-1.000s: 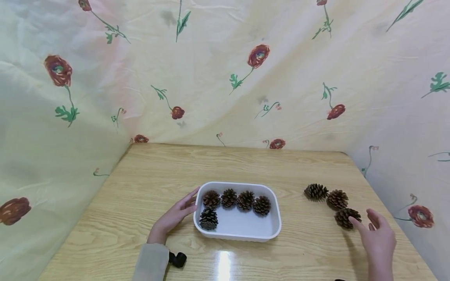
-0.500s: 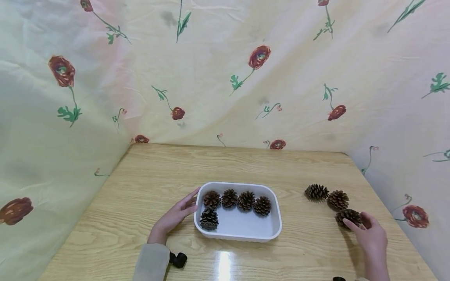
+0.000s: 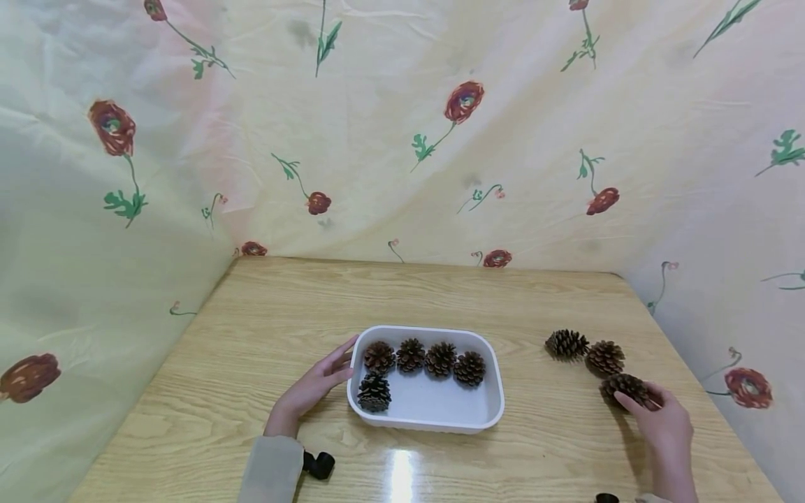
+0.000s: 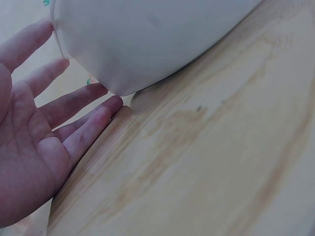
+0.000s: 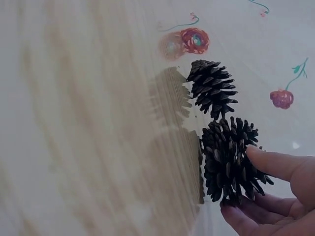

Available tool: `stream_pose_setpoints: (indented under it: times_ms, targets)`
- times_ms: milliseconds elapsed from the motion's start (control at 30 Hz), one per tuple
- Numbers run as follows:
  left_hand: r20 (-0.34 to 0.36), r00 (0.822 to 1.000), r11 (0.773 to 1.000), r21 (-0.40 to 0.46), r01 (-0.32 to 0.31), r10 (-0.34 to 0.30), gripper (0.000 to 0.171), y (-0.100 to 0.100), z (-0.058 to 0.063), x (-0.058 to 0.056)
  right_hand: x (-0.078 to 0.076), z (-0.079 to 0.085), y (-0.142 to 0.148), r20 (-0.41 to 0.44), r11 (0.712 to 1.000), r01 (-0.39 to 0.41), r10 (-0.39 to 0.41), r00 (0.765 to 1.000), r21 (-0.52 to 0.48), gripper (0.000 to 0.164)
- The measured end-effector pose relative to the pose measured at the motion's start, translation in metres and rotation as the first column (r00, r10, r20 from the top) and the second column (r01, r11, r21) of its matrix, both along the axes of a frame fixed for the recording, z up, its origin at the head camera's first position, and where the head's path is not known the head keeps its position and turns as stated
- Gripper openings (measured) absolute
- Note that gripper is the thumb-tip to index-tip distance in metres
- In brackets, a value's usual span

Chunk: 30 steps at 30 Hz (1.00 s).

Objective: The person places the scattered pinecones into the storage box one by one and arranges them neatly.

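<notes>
A white rectangular tub [image 3: 434,426] stands mid-table with several pine cones in it: a row along its far wall, such as one brown pine cone [image 3: 439,359], and a darker pine cone [image 3: 374,392] at the near left. My left hand [image 3: 312,388] rests its fingertips against the tub's left end; in the left wrist view the fingers [image 4: 74,103] are extended along the wall. At the table's right, my right hand [image 3: 665,420] holds a pine cone [image 3: 622,386] between thumb and fingers. In the right wrist view this pine cone [image 5: 226,162] appears low, by the table surface.
Two more pine cones lie just beyond the held one: a brown pine cone [image 3: 605,358] and a darker pine cone [image 3: 567,345]. Flower-printed cloth [image 3: 402,140] rises behind and beside the wooden table [image 3: 352,286]. Black wrist devices [image 3: 319,464] sit near both forearms.
My right hand has moved left onto the nearest loose pine cone, and its thumb and fingers have closed round it. My left hand and the tub have stayed in place.
</notes>
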<state>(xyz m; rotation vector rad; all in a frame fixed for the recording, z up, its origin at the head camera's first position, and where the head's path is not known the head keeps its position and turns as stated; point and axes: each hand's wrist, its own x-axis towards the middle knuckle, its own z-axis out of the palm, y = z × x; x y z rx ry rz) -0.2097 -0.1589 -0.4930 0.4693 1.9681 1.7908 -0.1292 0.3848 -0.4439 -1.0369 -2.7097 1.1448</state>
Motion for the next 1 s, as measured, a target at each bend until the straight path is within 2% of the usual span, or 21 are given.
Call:
stream_pose_setpoints:
  times_ms: [167, 333, 600, 833, 1000]
  targets:
    - [-0.011, 1.0, 1.0, -0.003, 0.005, -0.005, 0.064, 0.0, -0.001, 0.0, 0.002, 0.003, -0.002, -0.017, 1.0, 0.005, -0.005, 1.0, 0.017, 0.074]
    - [0.0, 1.0, 1.0, 0.013, 0.002, -0.002, 0.065, 0.0, 0.0, 0.0, 0.002, 0.01, -0.004, -0.007, 1.0, -0.013, 0.013, 1.0, -0.024, 0.08]
    - [0.01, 1.0, 1.0, 0.01, -0.003, 0.003, 0.065, 0.0, -0.001, 0.0, 0.001, 0.025, -0.014, -0.014, 0.992, -0.107, 0.106, 0.994, -0.061, 0.088]
    - [0.008, 1.0, 1.0, 0.005, -0.001, 0.001, 0.065, 0.0, -0.003, -0.001, 0.001, 0.036, -0.03, -0.031, 0.984, -0.159, 0.157, 0.987, -0.086, 0.09]
    - [0.007, 1.0, 1.0, 0.008, 0.001, -0.001, 0.065, 0.0, -0.003, -0.001, 0.0, 0.043, -0.045, -0.061, 0.961, -0.246, 0.24, 0.969, -0.125, 0.091]
